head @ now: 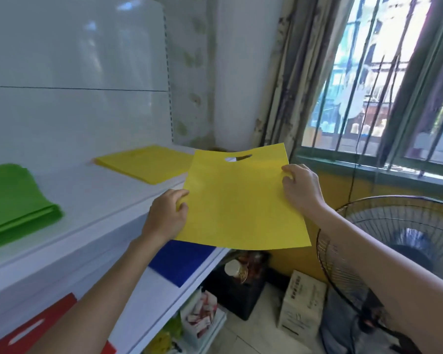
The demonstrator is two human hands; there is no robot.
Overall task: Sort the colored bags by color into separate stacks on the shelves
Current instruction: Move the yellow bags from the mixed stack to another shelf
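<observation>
We hold a yellow bag (241, 200): the left hand (166, 215) pinches its left edge, the right hand (301, 186) its right edge, near the yellow stack (143, 163) at the right end of the shelf (100, 200).

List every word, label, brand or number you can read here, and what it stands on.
Nothing here can be read.
On the cardboard box on the floor: dark print, too blurred to read.
On the red-and-white packets lower down: markings too blurred to read.
On the yellow bag held by the left hand and right hand: no print shows.
On the green stack, yellow stack, blue stack and red bag: no print shows.
</observation>
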